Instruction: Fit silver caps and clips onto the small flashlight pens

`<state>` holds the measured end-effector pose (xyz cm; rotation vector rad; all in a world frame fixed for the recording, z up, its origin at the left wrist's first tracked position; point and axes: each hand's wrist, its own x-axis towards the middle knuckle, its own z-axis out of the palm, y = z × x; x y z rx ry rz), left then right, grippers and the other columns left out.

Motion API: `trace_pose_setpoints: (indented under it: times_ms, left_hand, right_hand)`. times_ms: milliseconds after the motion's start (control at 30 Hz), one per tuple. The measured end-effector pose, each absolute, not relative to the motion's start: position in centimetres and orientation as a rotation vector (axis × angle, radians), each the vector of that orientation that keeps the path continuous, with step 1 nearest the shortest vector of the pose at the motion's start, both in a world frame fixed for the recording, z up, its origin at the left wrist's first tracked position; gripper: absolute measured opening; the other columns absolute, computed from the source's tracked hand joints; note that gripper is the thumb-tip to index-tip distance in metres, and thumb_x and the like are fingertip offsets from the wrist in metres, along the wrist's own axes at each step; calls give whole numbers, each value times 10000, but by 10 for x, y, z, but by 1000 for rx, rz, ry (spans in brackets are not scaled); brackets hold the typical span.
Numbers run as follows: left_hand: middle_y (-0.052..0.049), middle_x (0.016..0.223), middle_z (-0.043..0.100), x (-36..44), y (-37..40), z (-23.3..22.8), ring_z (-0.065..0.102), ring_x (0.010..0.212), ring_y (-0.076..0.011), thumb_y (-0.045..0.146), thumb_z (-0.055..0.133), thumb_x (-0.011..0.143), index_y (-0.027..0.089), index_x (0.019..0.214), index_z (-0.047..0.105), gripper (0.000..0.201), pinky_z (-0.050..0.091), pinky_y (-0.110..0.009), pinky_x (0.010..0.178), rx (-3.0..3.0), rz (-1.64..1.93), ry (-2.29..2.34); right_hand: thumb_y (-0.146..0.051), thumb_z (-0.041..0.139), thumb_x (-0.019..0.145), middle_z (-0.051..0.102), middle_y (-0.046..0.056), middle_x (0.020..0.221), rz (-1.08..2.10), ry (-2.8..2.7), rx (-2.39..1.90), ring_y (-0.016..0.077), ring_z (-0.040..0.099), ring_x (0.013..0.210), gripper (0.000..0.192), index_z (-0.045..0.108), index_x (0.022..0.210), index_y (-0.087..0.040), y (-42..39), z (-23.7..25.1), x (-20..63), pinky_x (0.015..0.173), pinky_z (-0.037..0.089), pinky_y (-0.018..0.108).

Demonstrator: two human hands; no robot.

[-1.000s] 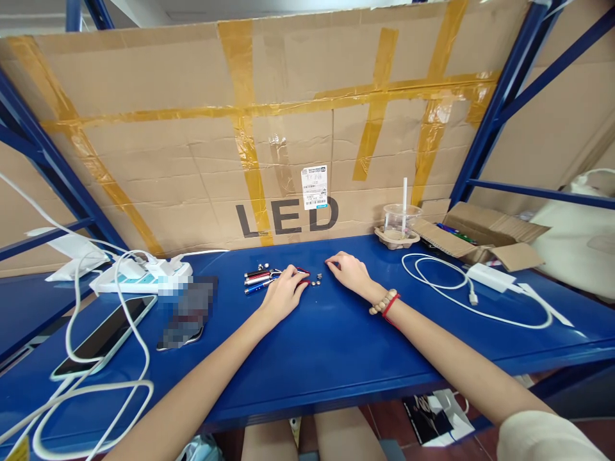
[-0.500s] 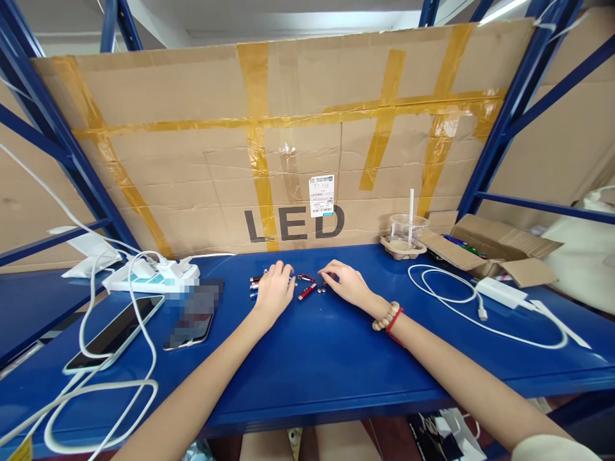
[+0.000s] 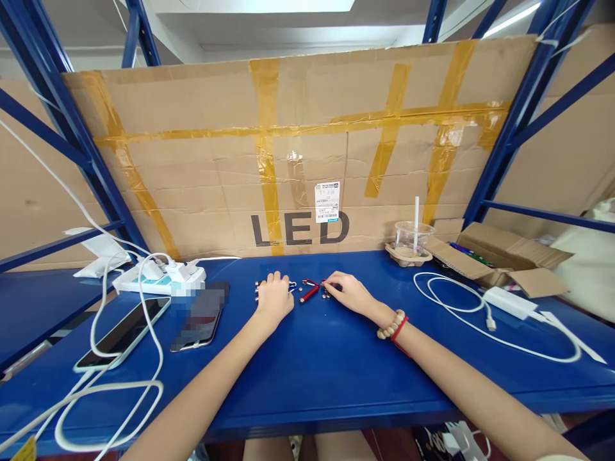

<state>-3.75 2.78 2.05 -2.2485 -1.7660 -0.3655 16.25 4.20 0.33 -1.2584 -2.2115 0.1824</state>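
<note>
My left hand [image 3: 275, 299] is curled palm-down over several small metal tubes [image 3: 257, 291], like keychain penlights. Their ends and a silvery clip [image 3: 292, 285] stick out on both sides of it, and the rest is hidden. Just right of that hand lies a red tube [image 3: 309, 294], with a red piece with a clip [image 3: 310, 282] behind it. My right hand [image 3: 350, 293] rests on the table with thumb and forefinger pinched together. Small round silvery cells [image 3: 326, 295] lie by its fingertips. What the pinch holds, if anything, is too small to make out.
Left on the blue table [image 3: 327, 365] are a white power strip [image 3: 158, 280] with cables and two phones [image 3: 127, 333]. Towards the right stand a plastic cup with a straw [image 3: 412, 240], a white charger and cable [image 3: 510, 302], and an open carton [image 3: 504, 253]. Cardboard [image 3: 216, 186] closes the back.
The camera view has shifted slightly, so the scene sits lower and further right. My left fingers are more curled over the tubes. My right hand stays by the small cells.
</note>
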Motion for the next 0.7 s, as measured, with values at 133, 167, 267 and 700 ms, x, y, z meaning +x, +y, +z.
trace_pose_setpoints:
  times_ms: [133, 167, 267, 700]
  left_hand:
    - [-103, 928, 559, -37, 31, 16, 534, 897, -249, 228, 485, 816, 155, 929, 610, 183, 433, -349, 774, -2421, -434, -1608]
    - [-94, 926, 559, -36, 32, 15, 534, 894, -242, 242, 488, 825, 165, 930, 618, 184, 431, -341, 780, -2441, -439, -1596]
    - [-78, 925, 559, -36, 34, 12, 530, 893, -227, 241, 483, 843, 184, 939, 635, 189, 427, -319, 779, -2458, -444, -1604]
    - [-20, 839, 578, -28, 30, 16, 532, 836, -174, 226, 519, 829, 195, 820, 622, 107, 413, -300, 788, -2546, -1084, -1530]
  right_hand:
    - [-280, 402, 876, 616, 16, 923, 189, -2207, -1220, 131, 583, 811, 255, 653, 886, -234, 39, 3, 160, 669, 441, 240]
    - [-284, 403, 876, 615, 16, 929, 184, -2203, -1221, 131, 585, 811, 252, 649, 910, -239, 39, 3, 159, 666, 442, 240]
    - [-298, 408, 876, 615, 14, 931, 172, -2188, -1230, 131, 589, 800, 246, 643, 930, -248, 39, 3, 159, 657, 444, 242]
    - [-354, 515, 837, 604, 6, 889, 167, -2206, -1019, 112, 565, 684, 257, 601, 1064, -272, 37, 6, 158, 586, 446, 219]
